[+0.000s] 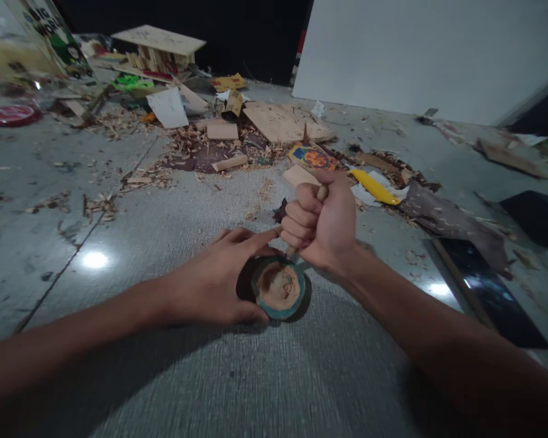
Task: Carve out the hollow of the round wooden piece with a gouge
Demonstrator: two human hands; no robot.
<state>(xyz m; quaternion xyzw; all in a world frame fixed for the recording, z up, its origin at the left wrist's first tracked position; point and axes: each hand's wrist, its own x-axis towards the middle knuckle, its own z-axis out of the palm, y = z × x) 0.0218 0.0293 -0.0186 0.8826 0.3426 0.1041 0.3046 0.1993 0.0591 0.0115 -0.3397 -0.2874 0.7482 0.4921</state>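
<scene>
The left hand point(214, 289) lies low on the grey tiled floor point(119, 201), towards its near side, and cups a small round tin point(278, 287). The thumb presses the tin's near rim and the index finger point(260, 237) stretches along its far side, so the fingers are clamped loosely around it. The tin stands upright on the floor, has a teal rim and holds a brownish paste.

The right hand point(322, 222) hovers just above and behind the tin, balled into a fist. Its fingers point(299, 222) are wrapped tight around a wooden stick point(322, 192). The upper end of the stick pokes out by the thumb, and the lower end slants down to the tin's far rim.

Beyond the hands, wood shavings point(196, 143) and offcuts are strewn across the middle of the floor around a flat plywood sheet point(285, 121). A yellow tool point(374, 187) lies just right of the fist. A dark glossy slab point(488, 292) rests near the right side. A white board point(429, 55) leans at the far right, and a small wooden frame point(158, 52) stands at the far left.
</scene>
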